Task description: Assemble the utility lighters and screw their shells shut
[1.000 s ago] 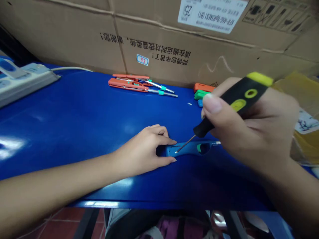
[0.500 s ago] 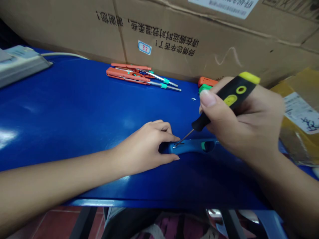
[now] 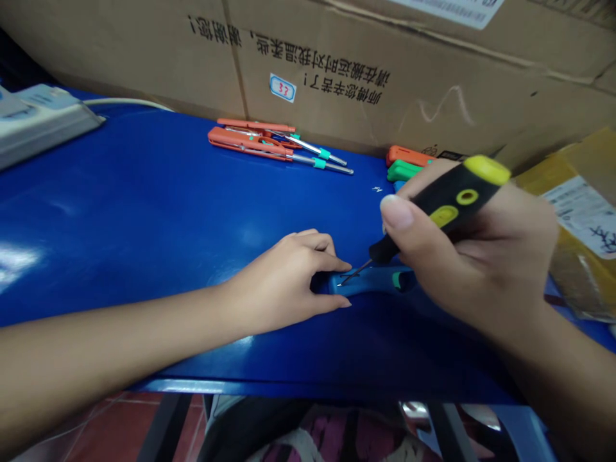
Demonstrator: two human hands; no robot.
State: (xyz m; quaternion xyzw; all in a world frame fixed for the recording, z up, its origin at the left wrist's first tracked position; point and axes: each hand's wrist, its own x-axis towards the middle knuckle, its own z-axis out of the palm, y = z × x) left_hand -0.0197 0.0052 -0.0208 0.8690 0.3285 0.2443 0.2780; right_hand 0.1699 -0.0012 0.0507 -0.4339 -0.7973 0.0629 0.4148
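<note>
screwdriver (image 3: 445, 208), black and yellow, slants down from the right hand (image 3: 495, 256), whose fingers are closed round the handle – thumb along its near side, the others mostly hidden. its thin shaft ends at the left end of a blue lighter (image 3: 373, 280), which lies flat on the blue table (image 3: 144, 218) near the front edge; whether the tip is seated in a hole i cannot tell. the left hand (image 3: 289, 282) has its thumb and forefinger slightly parted, pinching that same end from its near and far sides. farther back, orange lighters (image 3: 250, 142) with 2 silver barrels lie by a cardboard box (image 3: 144, 58) bearing a sticker (image 3: 283, 88) marked 33. orange (image 3: 409, 156) and green pieces (image 3: 402, 171) sit beyond the right hand – a taped parcel (image 3: 572, 256) at far right, a power strip (image 3: 43, 119) at far left.
</note>
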